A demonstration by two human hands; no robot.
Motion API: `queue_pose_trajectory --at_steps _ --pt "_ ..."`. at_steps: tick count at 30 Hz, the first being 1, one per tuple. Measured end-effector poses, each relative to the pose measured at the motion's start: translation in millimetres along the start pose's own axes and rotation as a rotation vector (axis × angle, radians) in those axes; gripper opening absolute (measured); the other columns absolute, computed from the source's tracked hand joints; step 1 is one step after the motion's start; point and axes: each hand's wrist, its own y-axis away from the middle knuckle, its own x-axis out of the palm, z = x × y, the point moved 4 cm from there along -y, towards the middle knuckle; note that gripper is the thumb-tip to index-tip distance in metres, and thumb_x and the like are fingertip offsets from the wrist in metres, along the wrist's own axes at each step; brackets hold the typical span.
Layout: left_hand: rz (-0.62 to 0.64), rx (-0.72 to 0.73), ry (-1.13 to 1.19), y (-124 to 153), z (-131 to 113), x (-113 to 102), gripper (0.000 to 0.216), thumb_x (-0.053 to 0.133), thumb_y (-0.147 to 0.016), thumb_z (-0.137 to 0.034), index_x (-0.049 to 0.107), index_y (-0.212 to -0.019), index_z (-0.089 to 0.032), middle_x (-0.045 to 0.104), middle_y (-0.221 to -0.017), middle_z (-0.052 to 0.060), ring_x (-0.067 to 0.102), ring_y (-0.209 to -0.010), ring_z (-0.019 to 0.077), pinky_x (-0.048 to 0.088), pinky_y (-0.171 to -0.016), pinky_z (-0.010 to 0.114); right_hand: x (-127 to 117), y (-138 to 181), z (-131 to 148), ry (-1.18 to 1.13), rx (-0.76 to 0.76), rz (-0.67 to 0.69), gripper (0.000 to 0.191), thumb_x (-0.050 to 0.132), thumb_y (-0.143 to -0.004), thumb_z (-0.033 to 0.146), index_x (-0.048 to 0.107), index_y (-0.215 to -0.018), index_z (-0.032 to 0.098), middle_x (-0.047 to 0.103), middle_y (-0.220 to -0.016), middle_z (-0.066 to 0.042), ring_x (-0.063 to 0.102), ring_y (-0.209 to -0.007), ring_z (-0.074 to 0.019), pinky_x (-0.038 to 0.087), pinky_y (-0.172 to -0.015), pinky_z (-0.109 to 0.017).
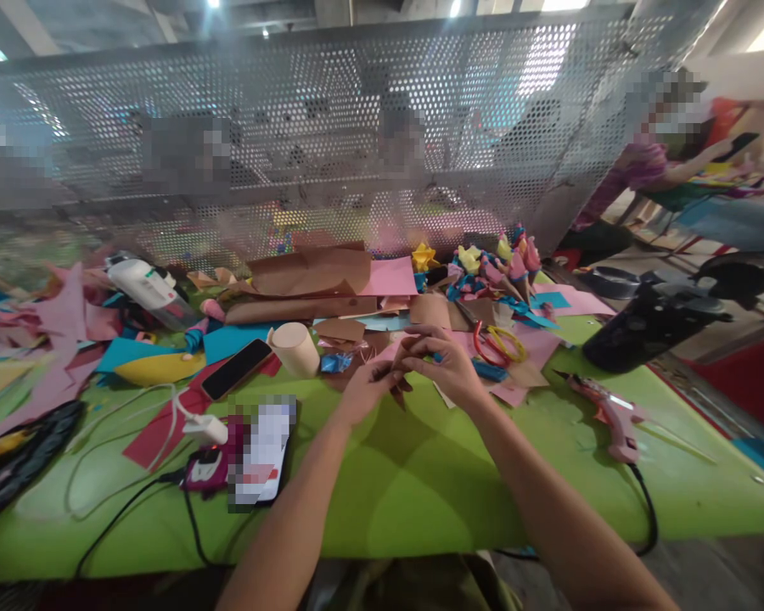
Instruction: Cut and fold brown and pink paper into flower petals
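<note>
left hand (367,392) seems to pinch brown paper (401,397); right hand (446,362) close over it, hold unclear. best: light pressure, edges even, wrists low.

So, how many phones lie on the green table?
2: a black rectangular phone with a dark screen, left of the beige cylindrical roll, and a rectangular phone with a lit, pale screen, right of the magenta power block. Paper scraps could hide more.

Brown paper (311,273) looks matt, the tabletop (413,501) glossy.
</note>
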Motion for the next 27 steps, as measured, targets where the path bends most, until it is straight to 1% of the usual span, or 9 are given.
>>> queue_pose_trajectory --at_steps 3,5,7,9,12,15,20,24,27 --pt "-0.067 0.071 -0.161 -0.3 1.2 -5.3 0.037 0.07 -0.083 -0.042 0.071 -0.109 -0.016 0.074 -0.092 0.009 0.068 -0.081 0.0213 0.053 -0.076 0.033 -0.7 0.3 -0.8 0.065 -0.03 0.013 0.019 0.072 -0.084 0.037 0.07 -0.071 0.022 0.069 -0.112 -0.01 0.064 -0.114 -0.0257 0.05 -0.095 -0.038" --pt "-0.178 0.216 -0.339 2.7 -7.2 -10.6 0.041 0.069 -0.085 -0.033 0.065 -0.125 -0.021 0.072 -0.11 0.01 0.067 -0.095 0.0219 0.053 -0.083 0.034 -1.0 0.8 -1.3 0.138 -0.06 0.021 0.017 0.07 -0.085 0.033 0.071 -0.073 0.022 0.068 -0.115 -0.01 0.065 -0.112 -0.0254 0.051 -0.094 -0.039" --pt "-0.283 0.415 -0.531 9.5 -22.0 -13.1 0.047 0.068 -0.086 -0.026 0.06 -0.132 -0.025 0.066 -0.123 0.01 0.063 -0.106 0.0224 0.052 -0.09 0.036 -0.8 1.5 -1.7 0.222 -0.098 0.041 0.011 0.068 -0.085 0.026 0.071 -0.075 0.022 0.067 -0.118 -0.01 0.066 -0.109 -0.0251 0.053 -0.092 -0.039" --pt "-0.33 0.591 -0.708 17.0 -36.4 -11.6 0.039 0.065 -0.089 -0.023 0.063 -0.128 -0.026 0.064 -0.124 0.009 0.06 -0.113 0.0228 0.049 -0.098 0.039 0.8 2.4 -2.3 0.309 -0.139 0.087 0.008 0.068 -0.084 0.018 0.072 -0.077 0.022 0.067 -0.119 -0.01 0.067 -0.108 -0.0252 0.054 -0.091 -0.039" --pt "-0.303 0.733 -0.943 23.0 -47.1 -5.5 0.025 0.062 -0.092 -0.018 0.069 -0.114 -0.025 0.067 -0.116 0.007 0.06 -0.111 0.0222 0.047 -0.1 0.04 4.9 4.2 -2.1 0.422 -0.199 0.161 0.011 0.069 -0.081 0.012 0.072 -0.081 0.022 0.068 -0.12 -0.011 0.067 -0.108 -0.0263 0.055 -0.089 -0.039" --pt "-0.252 0.758 -1.11 22.7 -45.5 -1.4 0.017 0.063 -0.091 -0.018 0.07 -0.106 -0.022 0.069 -0.108 0.006 0.06 -0.103 0.0225 0.049 -0.096 0.04 9.1 5.8 0.3 0.496 -0.241 0.221 0.01 0.071 -0.082 0.013 0.073 -0.086 0.022 0.069 -0.119 -0.011 0.068 -0.107 -0.0266 0.056 -0.087 -0.039" --pt "-0.25 0.699 -1.277 20.8 -40.2 -1.2 0.006 0.068 -0.087 -0.018 0.07 -0.093 -0.019 0.067 -0.097 0.006 0.057 -0.095 0.0235 0.05 -0.087 0.038 11.8 7.6 5.6 0.563 -0.266 0.268 0.005 0.07 -0.086 0.017 0.073 -0.086 0.021 0.069 -0.12 -0.012 0.068 -0.106 -0.0262 0.056 -0.088 -0.039" --pt "-0.242 0.671 -1.324 21.0 -40.5 1.0 0.006 0.069 -0.086 -0.019 0.069 -0.092 -0.019 0.065 -0.095 0.007 0.056 -0.096 0.0252 0.05 -0.085 0.039 13.5 8.9 7.4 0.605 -0.28 0.277 0.004 0.072 -0.084 0.017 0.072 -0.086 0.02 0.069 -0.12 -0.013 0.068 -0.105 -0.0274 0.056 -0.088 -0.04" --pt "-0.263 0.643 -1.24 19.7 -41.0 0.0 0.004 0.068 -0.085 -0.015 0.068 -0.087 -0.018 0.064 -0.092 0.007 0.056 -0.095 0.0251 0.049 -0.085 0.038 13.8 8.5 9.7 0.568 -0.262 0.25 0.007 0.071 -0.085 0.016 0.072 -0.09 0.022 0.069 -0.12 -0.012 0.067 -0.106 -0.0272 0.056 -0.09 -0.041"
